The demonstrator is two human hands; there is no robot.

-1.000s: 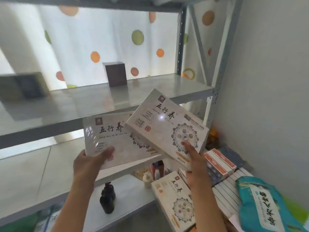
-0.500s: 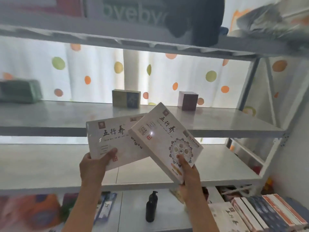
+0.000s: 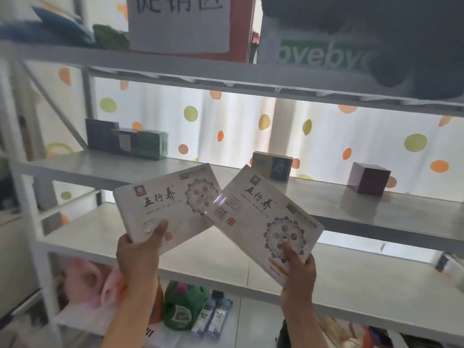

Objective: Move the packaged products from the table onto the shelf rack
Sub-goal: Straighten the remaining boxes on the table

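Head view: my left hand (image 3: 136, 257) pinches one white box (image 3: 165, 207) at seven o'clock; right hand (image 3: 298, 275) pinches another box (image 3: 263, 222) at five, both before the shelf rack (image 3: 105, 169).

Ahead of me the middle shelf (image 3: 226, 169) lies bare between the stacked boxes (image 3: 128, 140) at its left end and the small blue-and-tan box (image 3: 272, 165), and again between that box and the dark purple cube (image 3: 369, 179) farther right. The top shelf's edge (image 3: 226, 79) caps this opening, while the lower shelf (image 3: 351, 280) runs bare along its length.
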